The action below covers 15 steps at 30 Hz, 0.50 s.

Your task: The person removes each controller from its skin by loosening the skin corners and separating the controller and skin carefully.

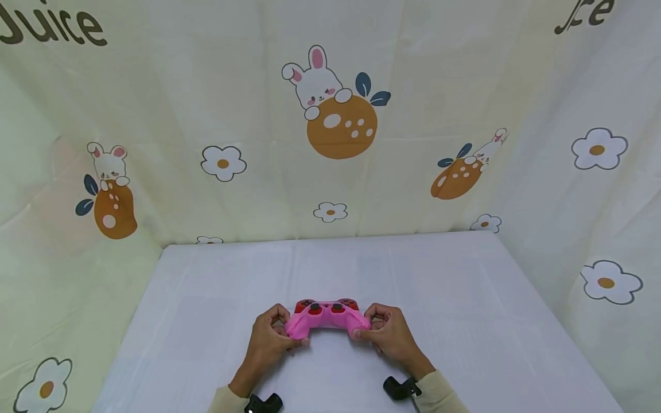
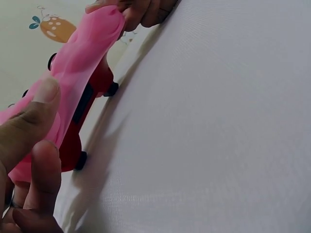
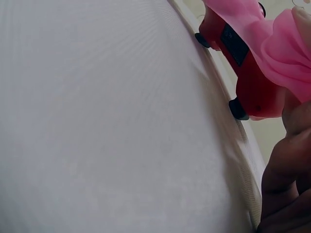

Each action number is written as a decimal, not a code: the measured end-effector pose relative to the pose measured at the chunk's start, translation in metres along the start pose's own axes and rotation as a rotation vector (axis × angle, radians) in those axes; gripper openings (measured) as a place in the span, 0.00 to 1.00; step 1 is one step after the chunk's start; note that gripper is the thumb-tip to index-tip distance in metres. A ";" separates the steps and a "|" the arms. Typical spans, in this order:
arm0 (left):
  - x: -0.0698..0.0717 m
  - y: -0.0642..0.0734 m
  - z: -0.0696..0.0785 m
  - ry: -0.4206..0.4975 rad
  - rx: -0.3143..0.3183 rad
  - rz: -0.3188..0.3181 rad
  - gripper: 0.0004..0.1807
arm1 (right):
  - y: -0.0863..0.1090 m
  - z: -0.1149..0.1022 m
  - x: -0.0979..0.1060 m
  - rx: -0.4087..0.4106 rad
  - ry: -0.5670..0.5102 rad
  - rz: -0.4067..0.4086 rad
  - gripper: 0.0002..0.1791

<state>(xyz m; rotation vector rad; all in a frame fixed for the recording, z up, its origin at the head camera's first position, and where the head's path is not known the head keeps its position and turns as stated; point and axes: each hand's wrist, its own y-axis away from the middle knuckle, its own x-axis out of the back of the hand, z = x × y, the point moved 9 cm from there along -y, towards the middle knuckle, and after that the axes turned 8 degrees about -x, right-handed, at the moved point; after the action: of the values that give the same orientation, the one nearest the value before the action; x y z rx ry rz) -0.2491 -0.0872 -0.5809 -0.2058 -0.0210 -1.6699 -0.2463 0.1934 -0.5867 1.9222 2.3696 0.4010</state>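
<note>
A red game controller (image 1: pixel 327 310) partly wrapped in a pink silicone cover (image 1: pixel 324 322) sits low over the white table (image 1: pixel 206 321), near its front edge. My left hand (image 1: pixel 272 335) pinches the cover at the controller's left grip, thumb on the pink skin (image 2: pixel 73 63). My right hand (image 1: pixel 388 332) pinches the cover at the right grip (image 3: pixel 286 53). In both wrist views the red body (image 2: pixel 73 145) (image 3: pixel 252 92) shows beneath the loose pink cover, with its dark sticks pointing down at the table.
A cream curtain (image 1: pixel 330 115) printed with rabbits, oranges and flowers walls the table at the back and on both sides. Black wrist straps (image 1: pixel 400 389) show at both cuffs. The table's white cloth (image 2: pixel 218 121) spreads out around the controller.
</note>
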 end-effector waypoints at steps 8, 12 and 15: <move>0.000 0.001 0.001 0.025 0.005 0.036 0.28 | -0.002 0.001 0.002 -0.018 -0.003 0.054 0.22; 0.000 0.001 -0.001 0.017 0.003 0.052 0.28 | -0.001 0.000 0.001 -0.027 -0.011 0.071 0.22; 0.001 0.001 -0.001 0.018 0.008 0.069 0.27 | -0.001 0.000 0.000 -0.030 -0.023 0.081 0.22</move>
<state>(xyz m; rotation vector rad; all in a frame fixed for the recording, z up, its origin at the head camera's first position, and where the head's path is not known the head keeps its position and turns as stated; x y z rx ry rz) -0.2483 -0.0882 -0.5822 -0.1839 -0.0069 -1.6023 -0.2469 0.1938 -0.5867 2.0032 2.2649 0.4145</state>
